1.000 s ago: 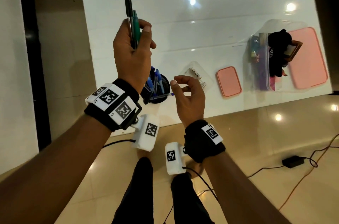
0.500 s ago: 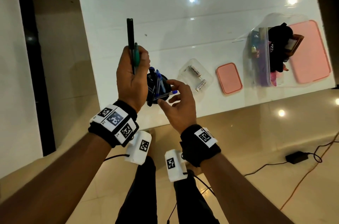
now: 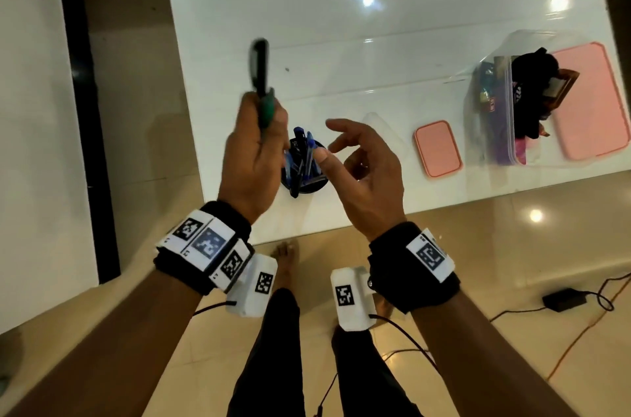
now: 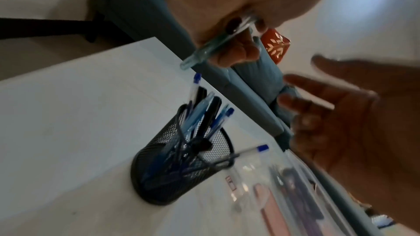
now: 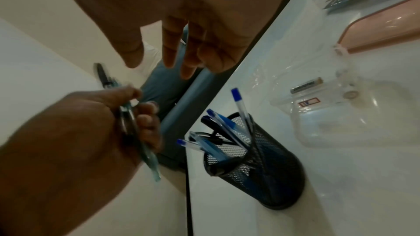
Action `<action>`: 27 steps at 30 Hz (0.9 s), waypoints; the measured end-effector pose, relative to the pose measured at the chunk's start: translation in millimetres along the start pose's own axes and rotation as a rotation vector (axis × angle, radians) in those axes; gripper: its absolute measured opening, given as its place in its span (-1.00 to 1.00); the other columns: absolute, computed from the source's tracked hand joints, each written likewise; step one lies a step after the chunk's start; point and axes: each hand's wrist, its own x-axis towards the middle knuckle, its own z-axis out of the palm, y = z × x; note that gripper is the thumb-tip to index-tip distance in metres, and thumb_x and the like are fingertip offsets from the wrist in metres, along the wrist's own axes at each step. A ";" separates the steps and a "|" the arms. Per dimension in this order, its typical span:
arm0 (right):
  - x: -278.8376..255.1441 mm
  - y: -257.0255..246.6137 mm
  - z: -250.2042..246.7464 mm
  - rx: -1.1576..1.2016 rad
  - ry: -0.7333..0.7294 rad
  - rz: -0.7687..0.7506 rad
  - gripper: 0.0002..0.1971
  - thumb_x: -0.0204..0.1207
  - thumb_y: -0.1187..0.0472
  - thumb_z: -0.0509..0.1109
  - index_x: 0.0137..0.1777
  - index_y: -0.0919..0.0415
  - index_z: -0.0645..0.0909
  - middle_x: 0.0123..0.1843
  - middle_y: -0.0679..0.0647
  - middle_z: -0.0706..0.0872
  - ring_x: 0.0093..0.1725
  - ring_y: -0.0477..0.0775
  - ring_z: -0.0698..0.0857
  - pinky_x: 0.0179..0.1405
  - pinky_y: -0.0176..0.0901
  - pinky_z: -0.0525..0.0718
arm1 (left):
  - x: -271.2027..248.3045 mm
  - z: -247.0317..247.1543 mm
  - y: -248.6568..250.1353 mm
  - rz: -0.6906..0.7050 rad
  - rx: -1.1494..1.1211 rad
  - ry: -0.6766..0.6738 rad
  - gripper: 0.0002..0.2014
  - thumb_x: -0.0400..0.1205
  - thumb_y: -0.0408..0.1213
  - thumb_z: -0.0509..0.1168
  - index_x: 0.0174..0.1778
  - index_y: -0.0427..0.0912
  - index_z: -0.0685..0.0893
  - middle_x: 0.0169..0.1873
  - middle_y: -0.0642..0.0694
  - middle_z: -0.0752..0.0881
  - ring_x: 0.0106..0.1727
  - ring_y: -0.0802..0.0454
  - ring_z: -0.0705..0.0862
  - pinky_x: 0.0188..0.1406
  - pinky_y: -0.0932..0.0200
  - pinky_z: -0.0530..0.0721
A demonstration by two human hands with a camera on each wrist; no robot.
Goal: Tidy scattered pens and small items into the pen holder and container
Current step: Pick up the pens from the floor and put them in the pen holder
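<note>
A person's left hand (image 3: 252, 157) grips a black pen (image 3: 260, 68) and a green pen (image 3: 267, 109), fingers curled round both, above the near-left corner of the white surface (image 3: 341, 40). The right hand (image 3: 367, 174) hovers beside it, fingers apart and holding nothing. Between the hands stands the black mesh pen holder (image 5: 261, 164), near the front edge, blue pens fanned inside. A clear container (image 3: 505, 109) sits toward the right edge, between two pink lids. The surface's far half lies open.
</note>
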 end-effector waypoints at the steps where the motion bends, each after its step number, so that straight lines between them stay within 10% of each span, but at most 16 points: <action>1: 2.2 -6.1 0.1 0.036 -0.047 0.019 -0.64 0.47 0.09 0.55 0.26 0.00 0.63 -0.17 -0.03 0.68 -0.48 -0.09 0.48 -0.46 -0.33 0.48 | -6.7 2.4 -3.8 -0.009 0.058 -0.112 -0.87 0.77 -0.14 0.08 0.07 -0.12 0.43 -0.37 0.10 0.56 -0.44 0.15 0.51 -0.44 0.24 0.50; 4: 7.2 -13.2 1.3 0.078 -0.156 0.072 -0.57 0.43 0.09 0.59 0.30 -0.04 0.62 -0.29 0.15 0.63 -0.49 0.09 0.62 -0.47 -0.15 0.70 | -24.1 6.8 -14.5 0.050 0.238 -0.352 -0.73 0.74 -0.05 0.04 0.07 -0.19 0.47 -0.30 0.11 0.64 -0.31 0.20 0.65 -0.36 0.35 0.56; 13: 1.5 -0.7 -6.4 0.113 -0.235 0.148 -0.57 0.49 0.28 0.54 0.31 0.03 0.53 -0.14 0.12 0.68 -0.36 0.21 0.76 -0.40 0.02 0.78 | -43.6 4.0 -24.6 0.025 0.273 -0.463 -0.77 0.71 -0.22 0.09 0.19 -0.11 0.59 -0.13 0.09 0.71 -0.12 0.21 0.67 -0.13 0.37 0.60; 18: -2.2 7.7 -2.6 -0.042 -0.287 0.025 -0.83 0.44 0.27 0.56 0.01 0.18 0.69 -0.11 -0.06 0.75 -0.16 0.03 0.77 -0.18 0.13 0.78 | -53.1 7.5 -24.6 -0.017 0.183 -0.380 -0.78 0.63 -0.42 0.21 0.14 -0.11 0.62 -0.12 0.26 0.66 -0.09 0.39 0.65 -0.12 0.57 0.50; 27: 7.2 13.6 -30.5 -0.065 -0.031 0.061 -0.86 0.41 0.21 0.62 -0.15 0.03 0.70 -0.20 0.08 0.78 -0.22 0.05 0.80 -0.15 0.15 0.79 | -39.5 -31.2 -38.0 -0.193 0.241 -0.009 -0.29 0.41 -0.19 0.60 0.45 0.08 0.43 0.31 0.03 0.54 0.27 0.18 0.57 0.11 0.16 0.66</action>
